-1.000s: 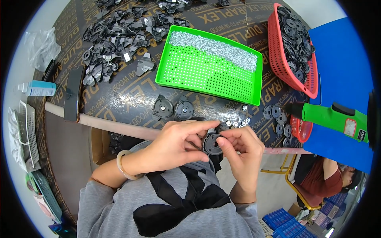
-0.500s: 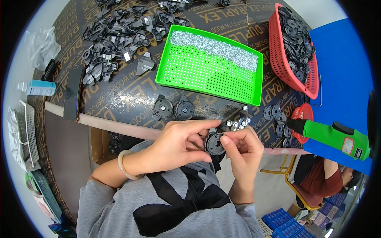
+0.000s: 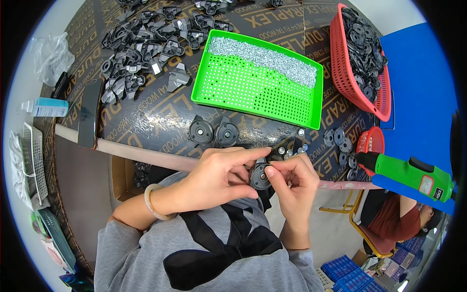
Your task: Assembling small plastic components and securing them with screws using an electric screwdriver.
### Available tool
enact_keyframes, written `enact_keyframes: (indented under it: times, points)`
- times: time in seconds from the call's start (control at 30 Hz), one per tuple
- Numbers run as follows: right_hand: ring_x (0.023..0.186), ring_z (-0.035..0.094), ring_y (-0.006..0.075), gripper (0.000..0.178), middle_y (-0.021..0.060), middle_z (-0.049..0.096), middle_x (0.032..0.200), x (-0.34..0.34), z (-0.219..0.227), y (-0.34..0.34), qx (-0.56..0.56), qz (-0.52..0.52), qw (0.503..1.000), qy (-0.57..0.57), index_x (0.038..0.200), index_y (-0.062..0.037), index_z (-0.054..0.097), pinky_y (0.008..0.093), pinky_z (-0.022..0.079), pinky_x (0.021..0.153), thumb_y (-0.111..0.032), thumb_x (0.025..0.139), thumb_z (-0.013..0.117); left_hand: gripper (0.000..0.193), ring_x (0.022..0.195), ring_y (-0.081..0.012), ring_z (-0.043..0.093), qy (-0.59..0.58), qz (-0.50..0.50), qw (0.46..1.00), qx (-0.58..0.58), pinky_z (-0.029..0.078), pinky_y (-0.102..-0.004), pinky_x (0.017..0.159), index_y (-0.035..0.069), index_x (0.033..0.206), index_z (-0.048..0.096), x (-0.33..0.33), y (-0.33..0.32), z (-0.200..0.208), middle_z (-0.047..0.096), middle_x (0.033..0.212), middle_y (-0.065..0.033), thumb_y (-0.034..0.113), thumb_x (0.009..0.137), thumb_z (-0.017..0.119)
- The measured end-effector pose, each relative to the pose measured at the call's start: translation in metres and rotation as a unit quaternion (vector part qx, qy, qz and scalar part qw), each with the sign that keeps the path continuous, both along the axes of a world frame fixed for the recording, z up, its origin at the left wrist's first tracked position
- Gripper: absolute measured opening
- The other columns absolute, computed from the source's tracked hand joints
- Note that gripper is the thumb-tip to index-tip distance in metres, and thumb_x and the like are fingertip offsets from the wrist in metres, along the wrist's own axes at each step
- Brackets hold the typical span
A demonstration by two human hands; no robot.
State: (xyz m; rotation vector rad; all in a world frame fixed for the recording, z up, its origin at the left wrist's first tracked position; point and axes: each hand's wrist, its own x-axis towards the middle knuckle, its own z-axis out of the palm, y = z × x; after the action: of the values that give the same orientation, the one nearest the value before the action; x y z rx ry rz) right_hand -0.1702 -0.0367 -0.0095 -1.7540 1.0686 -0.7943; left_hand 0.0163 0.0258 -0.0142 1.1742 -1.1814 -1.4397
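Note:
Just off the table's front edge, my two hands hold a black part with a round disc point(image 3: 260, 177) between them. My left hand point(image 3: 221, 176) grips its left side, with the index finger stretched across above. On its right, the thumb and fingers of my right hand point(image 3: 294, 182) pinch the rim. A small silver metal piece point(image 3: 262, 176) shows at the disc's centre. Two similar black disc assemblies point(image 3: 200, 132) lie on the table beyond my left hand. Small silver cylinders point(image 3: 289, 154) lie just past my right fingers, which partly hide them.
A green perforated tray point(image 3: 253, 114) holds a heap of small screws. Black plastic parts point(image 3: 141, 51) are piled at the far left. Loose black discs point(image 3: 340, 141), a small red basket point(image 3: 373, 134), a large red basket point(image 3: 335, 63) and a green power screwdriver point(image 3: 408, 173) are at the right.
The disc's centre hole was open before; a silver piece now shows in it. My right hand has shifted slightly left, and the disc has tilted a little. My left hand stays nearly still.

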Motion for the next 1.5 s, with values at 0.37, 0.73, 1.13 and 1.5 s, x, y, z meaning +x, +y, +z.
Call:
enact_keyframes:
  times: [0.37,0.73,1.13,1.5]
  points:
    - [0.057,0.057,0.0047,0.011,0.0028,0.066,0.072,-0.003,0.005,-0.005,0.143,-0.024,0.989,0.001,0.092,0.0031,0.066,0.0207,0.046,0.051,-0.006,0.088,0.070,0.076,0.074,-0.0114,0.068,-0.006,0.066,0.998,0.013,0.059,-0.0251,0.066,0.005,0.140,0.044,-0.001,0.002,0.016,0.059,0.105,-0.0109,-0.005,0.073,0.078]
    - [0.061,0.057,0.0080,0.014,0.0063,0.068,0.072,0.003,-0.004,-0.018,0.002,-0.098,0.989,0.108,0.090,0.0009,0.065,0.0235,0.047,0.059,-0.011,0.088,0.071,0.024,0.083,-0.0288,0.066,0.172,0.033,0.981,-0.088,0.039,-0.0714,0.076,0.009,0.107,0.055,-0.037,-0.016,0.152,0.059,0.081,-0.0035,0.021,0.087,0.062]
    - [0.074,0.062,0.0290,0.014,0.0098,0.066,0.081,0.026,-0.008,-0.016,-0.084,-0.050,0.979,0.181,0.088,-0.0061,0.065,0.0385,0.048,0.066,-0.016,0.082,0.072,0.017,0.070,-0.0180,0.058,-0.402,0.088,0.860,-0.303,0.036,-0.0410,0.060,0.012,0.098,0.063,-0.026,-0.019,0.169,0.059,0.078,0.0014,0.019,0.083,0.064]
    - [0.079,0.059,0.0251,0.011,0.0030,0.055,0.085,0.031,-0.021,-0.017,-0.134,-0.009,0.974,0.183,0.086,-0.0123,0.069,0.0393,0.045,0.063,-0.022,0.083,0.071,0.024,0.075,-0.0309,0.065,-0.732,0.088,0.640,-0.215,0.051,-0.0371,0.060,0.003,0.097,0.066,0.001,0.044,0.130,0.066,0.087,-0.0096,0.009,0.074,0.066]
